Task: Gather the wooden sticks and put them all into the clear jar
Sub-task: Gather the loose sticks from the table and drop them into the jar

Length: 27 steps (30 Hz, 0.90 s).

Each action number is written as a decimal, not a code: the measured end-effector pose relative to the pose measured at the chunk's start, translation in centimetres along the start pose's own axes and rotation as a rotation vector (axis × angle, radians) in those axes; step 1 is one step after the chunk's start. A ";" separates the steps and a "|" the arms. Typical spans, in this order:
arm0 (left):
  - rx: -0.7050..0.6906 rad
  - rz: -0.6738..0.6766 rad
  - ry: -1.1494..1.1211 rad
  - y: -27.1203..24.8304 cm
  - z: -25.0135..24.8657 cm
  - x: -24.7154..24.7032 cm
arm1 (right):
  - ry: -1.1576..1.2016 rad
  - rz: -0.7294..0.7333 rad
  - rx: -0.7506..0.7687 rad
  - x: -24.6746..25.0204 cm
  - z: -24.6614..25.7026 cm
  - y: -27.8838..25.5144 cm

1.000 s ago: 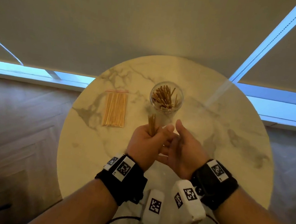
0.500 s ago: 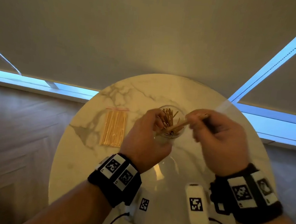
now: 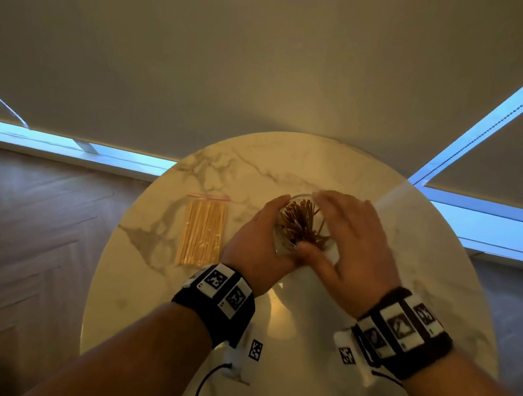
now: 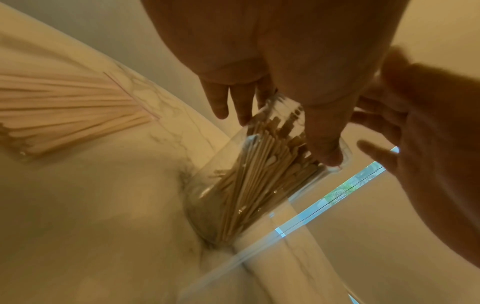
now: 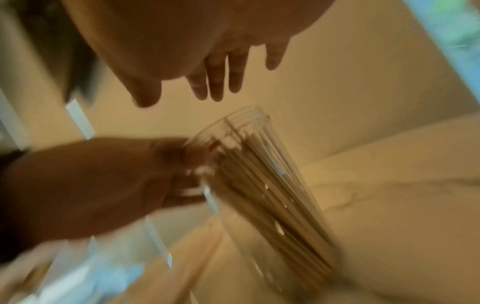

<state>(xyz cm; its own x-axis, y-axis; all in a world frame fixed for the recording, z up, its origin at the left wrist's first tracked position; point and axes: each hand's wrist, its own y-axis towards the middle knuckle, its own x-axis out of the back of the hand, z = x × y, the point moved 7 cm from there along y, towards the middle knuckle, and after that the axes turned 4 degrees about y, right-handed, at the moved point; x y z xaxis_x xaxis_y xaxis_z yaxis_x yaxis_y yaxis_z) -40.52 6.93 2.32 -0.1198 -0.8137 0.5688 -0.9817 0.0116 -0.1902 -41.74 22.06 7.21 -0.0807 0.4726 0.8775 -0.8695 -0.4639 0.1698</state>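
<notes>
The clear jar (image 3: 302, 226) stands near the middle of the round marble table (image 3: 422, 279), packed with wooden sticks (image 3: 300, 216) leaning inside it. My left hand (image 3: 260, 238) wraps the jar's left side near the rim, thumb (image 4: 322, 144) on the near edge and fingers (image 4: 221, 102) behind. The jar (image 4: 233, 195) shows the sticks through its wall. My right hand (image 3: 354, 236) hovers over the jar's right side with fingers (image 5: 215, 82) spread, holding nothing. The jar (image 5: 262, 181) is blurred in the right wrist view.
A clear zip bag of wooden sticks (image 3: 203, 230) lies flat to the left of the jar, also seen as the bag (image 4: 64, 115). A white tagged device with a black cable (image 3: 250, 354) hangs near the table's front edge. Wood floor surrounds the table.
A second ago my left hand held a bunch of sticks before the jar; the right hand then fed sticks in. Now both are empty of sticks and the left holds the jar.
</notes>
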 end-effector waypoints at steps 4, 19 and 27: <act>-0.006 0.020 -0.044 -0.2 0.0 -0.2 | -0.234 0.283 0.214 -2.9 0.0 -2.1; 0.016 0.059 -0.006 -0.1 0.0 -0.1 | -0.054 0.243 0.077 -0.6 0.3 2.2; 0.001 0.108 0.040 0.6 0.7 -0.6 | -0.298 0.501 -0.030 -4.7 2.3 3.3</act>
<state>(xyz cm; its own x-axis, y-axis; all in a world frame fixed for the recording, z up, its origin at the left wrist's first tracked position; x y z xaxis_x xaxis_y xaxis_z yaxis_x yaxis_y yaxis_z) -40.98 7.04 1.31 -0.2304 -0.7840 0.5765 -0.9627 0.0974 -0.2524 -43.12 16.60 4.64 -0.3486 -0.0320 0.9367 -0.7747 -0.5527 -0.3072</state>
